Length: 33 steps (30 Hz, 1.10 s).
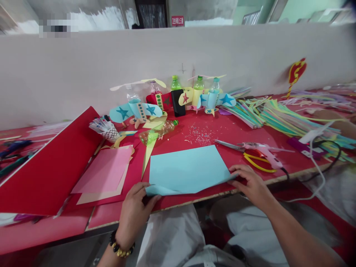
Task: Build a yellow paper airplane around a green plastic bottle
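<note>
A sheet of light blue paper (186, 167) lies on the red table near its front edge, its near edge curled up. My left hand (137, 207) pinches the near left corner between thumb and fingers. At the near right corner, my right hand (247, 185) grips the paper the same way. Pink paper (105, 168) rests on other sheets to the left. Right of the blue sheet are scissors with yellow handles (258, 163) and a pink glue gun (264, 152). A clear green plastic bottle (158, 132) lies on its side behind the blue sheet.
Bottle-and-paper airplanes (135, 111) stand along the wall around a black phone (178, 102). A pen cup (109, 131) leans beside a raised red board (52, 167) at left. Bundles of pastel strips (289, 118) cover the right side. Paper scraps (201, 134) litter the middle.
</note>
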### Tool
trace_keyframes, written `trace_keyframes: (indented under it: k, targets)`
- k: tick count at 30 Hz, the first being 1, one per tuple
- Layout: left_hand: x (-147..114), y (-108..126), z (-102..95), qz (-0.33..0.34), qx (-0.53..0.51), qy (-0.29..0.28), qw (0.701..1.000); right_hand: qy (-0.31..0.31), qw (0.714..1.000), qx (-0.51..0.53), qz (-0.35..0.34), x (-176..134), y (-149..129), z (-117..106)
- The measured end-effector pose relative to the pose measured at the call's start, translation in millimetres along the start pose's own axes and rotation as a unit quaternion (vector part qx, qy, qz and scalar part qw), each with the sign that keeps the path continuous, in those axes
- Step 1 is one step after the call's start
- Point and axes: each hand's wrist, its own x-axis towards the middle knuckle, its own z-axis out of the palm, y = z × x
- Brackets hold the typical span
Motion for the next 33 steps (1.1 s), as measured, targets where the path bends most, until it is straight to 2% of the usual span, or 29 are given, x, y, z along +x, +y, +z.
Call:
trace_keyframes:
  k: [7, 11, 23, 33]
  targets:
    - [0, -2, 3.6, -0.022, 0.013, 0.029, 0.999, 0.006, 1.0, -0.022, 0.007, 2, -3, 2]
    - [1, 1, 2.9, -0.024, 0.019, 0.034, 0.999, 0.038, 0.999, -0.037, 0.009, 2, -1, 6]
    - [2, 9, 1.0, -0.061, 0.031, -0.003, 0.998, 0.052, 0.997, -0.065, 0.003, 3, 1, 10]
    - [2, 11, 0.7, -0.046, 0.064, 0.004, 0.997, 0.051, 0.995, -0.082, 0.002, 5, -1, 11]
